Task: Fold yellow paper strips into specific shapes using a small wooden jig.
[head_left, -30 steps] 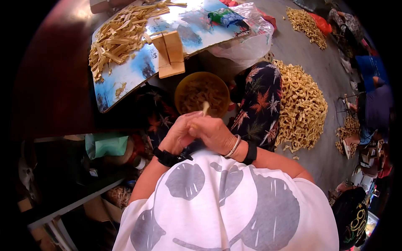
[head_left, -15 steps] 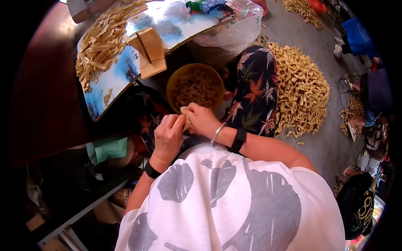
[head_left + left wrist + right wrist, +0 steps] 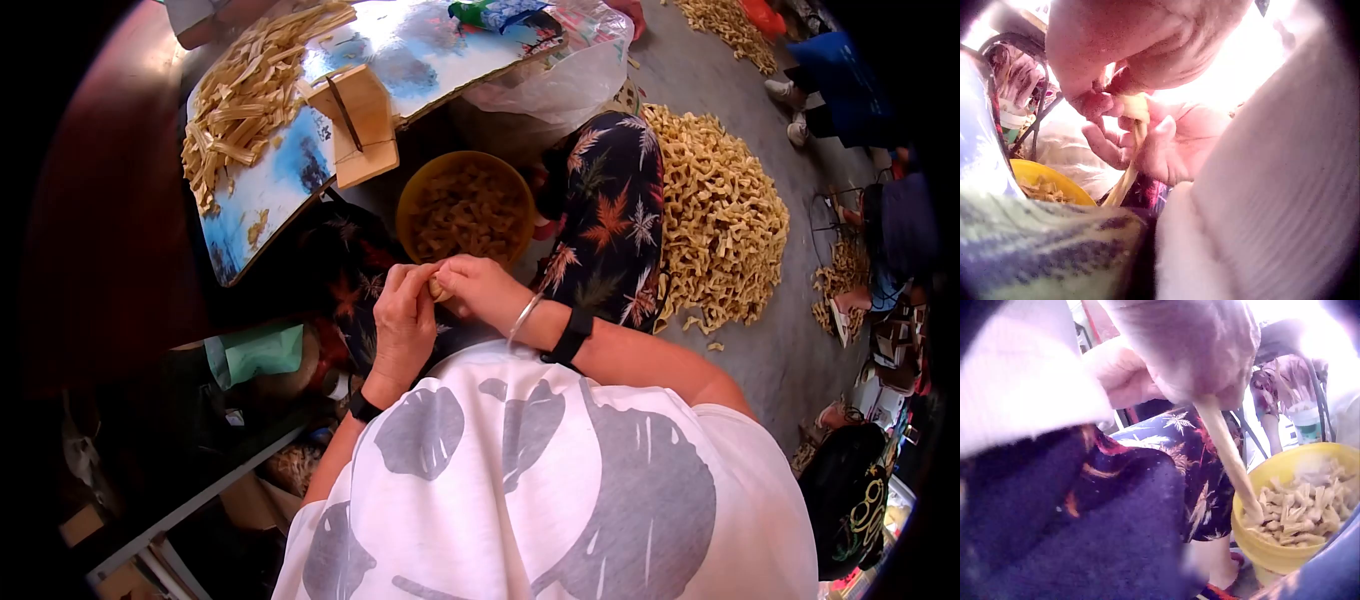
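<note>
Both hands meet in front of the lap, just on the near side of a yellow bucket (image 3: 412,215). Between their fingertips is a pale yellow, flexible strip (image 3: 437,290), like bean curd skin. The left hand (image 3: 404,318) pinches it from the left, and the right hand (image 3: 486,290) grips it from the right. In the left wrist view the strip (image 3: 1139,112) bends in a loop among the fingers, with a tail hanging below. The right wrist view shows a long end of the strip (image 3: 1230,459) coming down from under the right hand (image 3: 1194,347). Small knotted pieces (image 3: 1300,509) lie in the bucket.
A blue-and-white board (image 3: 310,150) carries a heap of long strips (image 3: 240,115) and a wooden stand (image 3: 355,120) at its edge. Right of the patterned trouser leg (image 3: 610,220), a large pile of knotted pieces (image 3: 715,225) covers the floor. Another person's shoes (image 3: 790,110) are farther right.
The hands were clasped with an end of the strip pointing toward the bucket, then drew apart; now their fingertips are close together around it. At the right, another person's feet have shifted.
</note>
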The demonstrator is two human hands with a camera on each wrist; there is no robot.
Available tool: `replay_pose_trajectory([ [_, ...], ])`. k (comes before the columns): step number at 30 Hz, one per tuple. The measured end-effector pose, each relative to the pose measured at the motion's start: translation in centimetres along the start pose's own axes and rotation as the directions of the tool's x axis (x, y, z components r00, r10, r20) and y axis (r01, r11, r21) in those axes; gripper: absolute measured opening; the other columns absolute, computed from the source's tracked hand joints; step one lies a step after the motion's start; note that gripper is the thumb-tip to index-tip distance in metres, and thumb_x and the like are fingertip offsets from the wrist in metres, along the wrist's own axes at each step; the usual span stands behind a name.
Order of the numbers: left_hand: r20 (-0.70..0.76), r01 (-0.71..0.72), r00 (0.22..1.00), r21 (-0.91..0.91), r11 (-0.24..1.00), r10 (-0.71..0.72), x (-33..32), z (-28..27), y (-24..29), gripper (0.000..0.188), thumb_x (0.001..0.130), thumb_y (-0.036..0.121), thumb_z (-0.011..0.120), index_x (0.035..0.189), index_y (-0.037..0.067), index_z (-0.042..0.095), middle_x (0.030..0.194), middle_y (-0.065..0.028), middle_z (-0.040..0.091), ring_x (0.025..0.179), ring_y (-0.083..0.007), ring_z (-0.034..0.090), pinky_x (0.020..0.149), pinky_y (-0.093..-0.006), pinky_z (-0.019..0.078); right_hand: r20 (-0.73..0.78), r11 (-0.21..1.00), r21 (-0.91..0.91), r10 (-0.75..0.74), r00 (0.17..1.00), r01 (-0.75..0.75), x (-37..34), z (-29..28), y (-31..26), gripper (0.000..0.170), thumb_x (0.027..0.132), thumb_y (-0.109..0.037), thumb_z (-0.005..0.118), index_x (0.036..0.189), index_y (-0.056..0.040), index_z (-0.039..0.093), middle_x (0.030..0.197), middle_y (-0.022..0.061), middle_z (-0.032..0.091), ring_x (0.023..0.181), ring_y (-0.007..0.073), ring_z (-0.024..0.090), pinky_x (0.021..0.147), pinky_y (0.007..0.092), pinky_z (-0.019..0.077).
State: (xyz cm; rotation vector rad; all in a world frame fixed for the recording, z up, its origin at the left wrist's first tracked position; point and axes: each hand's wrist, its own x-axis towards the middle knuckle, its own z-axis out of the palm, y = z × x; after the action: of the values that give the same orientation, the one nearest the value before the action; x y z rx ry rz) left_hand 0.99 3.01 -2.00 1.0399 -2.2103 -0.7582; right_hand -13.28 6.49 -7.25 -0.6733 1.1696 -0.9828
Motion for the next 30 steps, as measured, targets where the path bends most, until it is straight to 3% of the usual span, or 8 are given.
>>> replay_pose_trajectory([
  [3, -0.055, 0.039, 0.998, -0.021, 0.999, -0.04, 0.6, 0.7, -0.6, 0.018, 0.085, -0.008, 0.057, 0.1, 0.001, 0.061, 0.092, -0.0156, 0.06, 0.081, -0.0332, 0.063, 0.071, -0.0366, 0.0511, 0.24, 0.85, 0.496, 0.066, 0.968, -0.181, -0.8, -0.4, -1.2, 0.022, 0.1, -0.024, 0.054, 0.11, -0.0073, 0.064, 0.102, 0.0025, 0.063, 0.093, 0.0118, 0.059, 0.072, 0.0232, 0.053],
  [7, -0.077, 0.253, 0.958, -0.227, 0.94, -0.277, 0.4, 0.9, -1.7, 0.013, 0.087, 0.0, 0.061, 0.1, 0.003, 0.061, 0.088, -0.0132, 0.063, 0.076, -0.0291, 0.063, 0.068, -0.0335, 0.0507, 0.128, 0.901, 0.42, 0.06, 0.99, -0.109, -1.1, -0.5, -2.9, 0.028, 0.103, -0.027, 0.048, 0.114, -0.005, 0.061, 0.105, 0.0047, 0.061, 0.097, 0.0133, 0.059, 0.078, 0.0268, 0.0553],
  [11, -0.069, 0.148, 0.982, -0.31, 0.939, -0.178, 0.3, 0.9, -1.0, 0.01, 0.094, 0.008, 0.063, 0.102, 0.002, 0.061, 0.081, -0.0021, 0.062, 0.067, -0.0065, 0.055, 0.061, -0.022, 0.0464, 0.02, 0.967, 0.251, -0.045, 0.999, 0.038, -0.5, 0.0, -2.1, 0.028, 0.103, -0.03, 0.045, 0.109, -0.0069, 0.06, 0.104, 0.007, 0.063, 0.086, 0.0143, 0.063, 0.07, 0.027, 0.0573],
  [18, -0.105, 0.03, 0.993, -0.176, 0.984, -0.049, 1.8, -1.8, -2.9, 0.004, 0.093, 0.002, 0.061, 0.092, 0.001, 0.065, 0.078, -0.0026, 0.063, 0.067, -0.0132, 0.059, 0.063, -0.0245, 0.0478, -0.082, 0.81, -0.55, -0.295, 0.952, 0.203, -2.7, 0.3, -5.5, 0.029, 0.103, -0.028, 0.046, 0.097, -0.0042, 0.06, 0.059, 0.0037, 0.055, 0.058, 0.013, 0.058, 0.055, 0.0283, 0.0458],
  [21, 0.338, 0.555, 0.821, -0.663, 0.503, -0.459, 2.3, -3.0, -3.3, 0.009, 0.094, 0.001, 0.058, 0.095, 0.002, 0.066, 0.076, -0.0037, 0.063, 0.068, -0.016, 0.06, 0.062, -0.0273, 0.0491, -0.01, 0.633, -0.697, -0.479, 0.878, 0.337, -2.9, -0.2, -4.5, 0.027, 0.102, -0.026, 0.048, 0.095, -0.0031, 0.06, 0.062, 0.0073, 0.057, 0.057, 0.0164, 0.058, 0.055, 0.0298, 0.0452],
  [22, 0.445, 0.492, 0.832, -0.868, 0.071, -0.331, 2.0, -2.5, -4.9, 0.013, 0.093, 0.005, 0.06, 0.105, 0.002, 0.065, 0.09, -0.0068, 0.067, 0.077, -0.0144, 0.064, 0.068, -0.0295, 0.0522, -0.033, 0.654, -0.689, -0.461, 0.887, 0.314, -2.9, 0.0, -4.7, 0.022, 0.1, -0.021, 0.05, 0.095, -0.0028, 0.06, 0.063, 0.0071, 0.058, 0.06, 0.018, 0.061, 0.057, 0.0297, 0.0463],
  [25, 0.451, 0.42, 0.786, -0.891, -0.17, -0.422, 1.1, -0.2, -3.7, 0.026, 0.092, 0.008, 0.063, 0.116, 0.0, 0.06, 0.103, -0.0116, 0.066, 0.092, -0.0179, 0.065, 0.082, -0.0302, 0.0536, -0.251, 0.855, -0.497, -0.306, 0.918, 0.149, -2.8, 1.3, -6.0, 0.014, 0.097, -0.014, 0.054, 0.094, -0.0014, 0.06, 0.069, 0.0097, 0.061, 0.066, 0.023, 0.064, 0.062, 0.0311, 0.0487],
  [30, 0.307, 0.359, 0.856, -0.932, 0.051, -0.417, 1.3, 0.4, -1.3, 0.028, 0.095, 0.012, 0.062, 0.122, 0.002, 0.058, 0.113, -0.0073, 0.064, 0.103, -0.0156, 0.062, 0.094, -0.0301, 0.0486, -0.091, 0.566, -0.693, -0.683, 0.725, 0.446, -1.5, 1.9, -4.6, 0.01, 0.091, -0.01, 0.061, 0.091, -0.0005, 0.062, 0.083, 0.0147, 0.065, 0.073, 0.0309, 0.065, 0.068, 0.0353, 0.0511],
])
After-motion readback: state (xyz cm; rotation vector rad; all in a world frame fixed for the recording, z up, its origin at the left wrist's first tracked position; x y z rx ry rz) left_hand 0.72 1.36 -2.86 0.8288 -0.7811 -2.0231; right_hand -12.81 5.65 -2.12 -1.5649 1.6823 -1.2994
